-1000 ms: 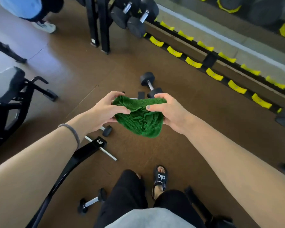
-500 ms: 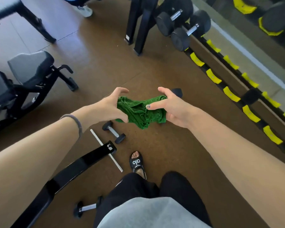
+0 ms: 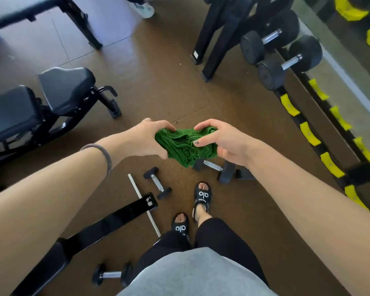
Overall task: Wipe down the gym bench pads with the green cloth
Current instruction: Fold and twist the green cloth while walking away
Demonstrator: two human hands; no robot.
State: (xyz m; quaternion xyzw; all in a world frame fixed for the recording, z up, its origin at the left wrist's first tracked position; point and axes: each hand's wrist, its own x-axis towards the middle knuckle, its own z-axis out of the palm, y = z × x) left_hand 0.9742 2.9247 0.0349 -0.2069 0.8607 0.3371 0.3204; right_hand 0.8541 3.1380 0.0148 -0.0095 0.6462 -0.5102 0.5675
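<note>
A crumpled green cloth (image 3: pixel 185 146) hangs in the air in front of me, above the brown floor. My left hand (image 3: pixel 144 141) grips its left side with fingers and thumb curled round it. My right hand (image 3: pixel 222 142) grips its right side, thumb across the front. A gym bench with two black pads, the seat pad (image 3: pixel 65 87) and the back pad (image 3: pixel 6 113), stands at the left, well apart from both hands.
Small dumbbells (image 3: pixel 157 182) and a thin metal rod (image 3: pixel 144 205) lie on the floor near my sandalled feet. A black frame bar (image 3: pixel 107 224) runs lower left. A dumbbell rack (image 3: pixel 280 54) stands upper right. Another person's shoe (image 3: pixel 144 8) shows at the top.
The view has swung left, so the bench pads sit closer and larger. My left hand's fingers have closed onto the cloth, and both hands bunch it tighter.
</note>
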